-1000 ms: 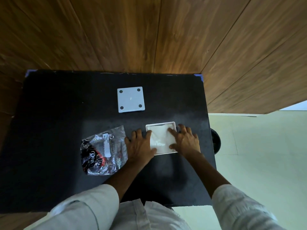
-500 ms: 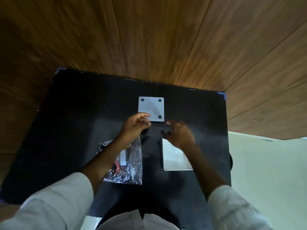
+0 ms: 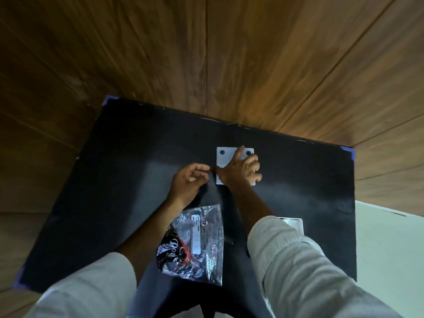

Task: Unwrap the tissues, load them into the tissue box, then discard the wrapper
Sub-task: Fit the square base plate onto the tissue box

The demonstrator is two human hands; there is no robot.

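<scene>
Right sleeve (image 3: 298,260) covers most of the white box (image 3: 296,223). Right hand (image 3: 241,171) hides the near half of the lid (image 3: 226,157).

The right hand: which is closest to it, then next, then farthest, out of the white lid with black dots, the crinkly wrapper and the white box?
1. White lid: under the right hand, touching it.
2. Wrapper: nearer the person, beside the left forearm.
3. White box: near the right sleeve, mostly hidden; too close to the wrapper's distance to rank surely.
</scene>
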